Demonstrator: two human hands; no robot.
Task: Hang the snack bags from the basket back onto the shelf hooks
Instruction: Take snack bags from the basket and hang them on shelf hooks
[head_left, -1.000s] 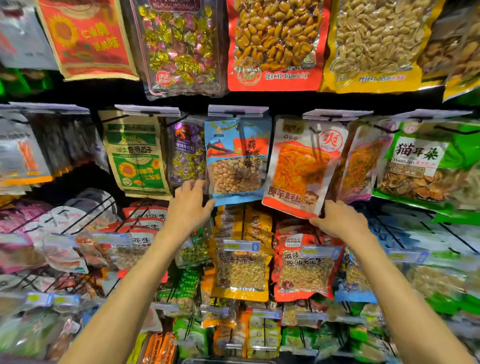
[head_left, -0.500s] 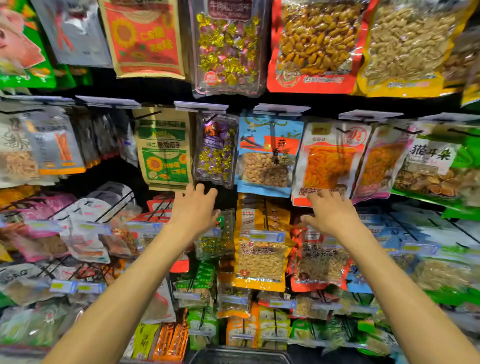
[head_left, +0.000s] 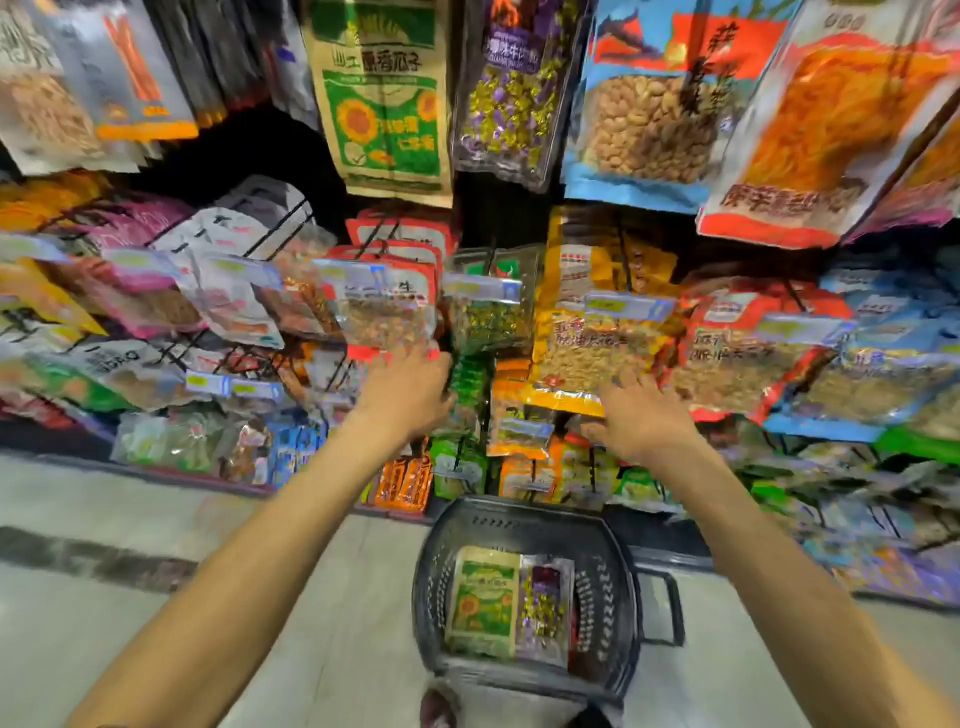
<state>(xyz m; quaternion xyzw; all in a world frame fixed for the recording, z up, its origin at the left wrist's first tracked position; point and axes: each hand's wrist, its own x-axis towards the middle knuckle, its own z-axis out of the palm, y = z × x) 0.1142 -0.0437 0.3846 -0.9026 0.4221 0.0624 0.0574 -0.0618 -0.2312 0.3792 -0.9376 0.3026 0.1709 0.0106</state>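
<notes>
Below, basket (head_left: 519, 512) on floor (head_left: 104, 519), two bags (head_left: 485, 603) inside, hanging packets (head_left: 602, 338) ahead.

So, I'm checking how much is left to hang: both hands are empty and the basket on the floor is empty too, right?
Not the basket. The left hand and right hand are empty, but the head view shows the basket on the floor holding a sunflower seed bag and a purple candy bag.
</notes>
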